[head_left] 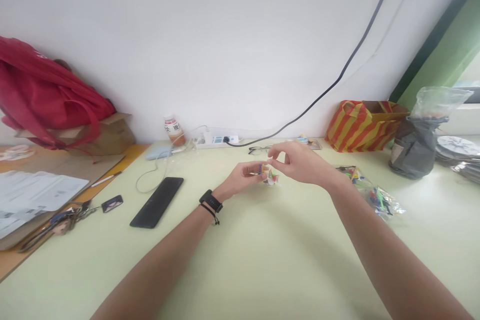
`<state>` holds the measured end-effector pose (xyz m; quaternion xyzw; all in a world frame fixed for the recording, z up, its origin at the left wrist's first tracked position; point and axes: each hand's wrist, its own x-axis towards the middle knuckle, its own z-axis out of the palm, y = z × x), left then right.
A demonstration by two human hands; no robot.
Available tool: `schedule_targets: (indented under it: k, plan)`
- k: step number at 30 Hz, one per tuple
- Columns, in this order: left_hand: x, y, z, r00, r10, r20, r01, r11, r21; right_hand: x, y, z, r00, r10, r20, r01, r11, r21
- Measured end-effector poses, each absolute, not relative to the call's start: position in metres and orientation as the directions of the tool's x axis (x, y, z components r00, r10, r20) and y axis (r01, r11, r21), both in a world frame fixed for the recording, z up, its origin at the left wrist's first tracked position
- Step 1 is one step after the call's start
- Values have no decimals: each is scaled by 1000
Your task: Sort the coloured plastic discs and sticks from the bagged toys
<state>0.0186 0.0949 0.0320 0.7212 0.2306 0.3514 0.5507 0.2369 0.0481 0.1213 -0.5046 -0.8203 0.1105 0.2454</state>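
1. From my remote seat, the head camera shows a bare left hand (242,178), with a black wristwatch (211,201), above the middle of a pale green tabletop (247,255).
2. Its thumb and fingers pinch a small multicoloured bundle (270,178) of blue, yellow, red, green and white; the hand covers part, and I cannot make out its individual pieces.
3. The bare right hand (302,162) curves in just beside it, thumb and forefinger tips close together; I cannot tell whether they grip or touch anything.
4. Behind this hand, thin-framed eyeglasses (258,150) are partly hidden.
5. Near the right forearm lie clear plastic bags of coloured pieces (383,202), contents blurred.
6. The bottom edge cuts off both forearms; the left edge crops a red fabric bag (45,90).
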Motion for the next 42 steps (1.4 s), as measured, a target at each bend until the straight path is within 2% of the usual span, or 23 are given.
schedule_targets:
  k: [2,8,11,15,20,23,31,42]
  plan:
    - [16,97,33,659,714,237,-24,-295,955,241,50,118,-381,890,252,783,455,-423]
    - [14,109,20,538,814,218,7,-262,965,242,53,113,-380,894,235,799,446,-404]
    - [16,108,17,516,828,219,17,-265,964,242,51,113,-381,908,174,798,418,-434]
    - [21,103,16,474,840,264,-15,-293,956,242,51,114,-407,911,57,739,366,-565]
    - [27,97,13,449,842,298,-39,-315,948,241,51,118,-522,853,-4,530,321,-785]
    - [29,96,11,402,875,269,-48,-274,961,240,51,117,-505,863,-34,499,259,-827]
    - [33,96,11,366,912,186,-173,-129,976,244,60,111,-419,907,38,624,318,-713]
    - [35,92,12,353,921,164,-169,-109,980,244,61,104,-429,903,34,750,377,-544]
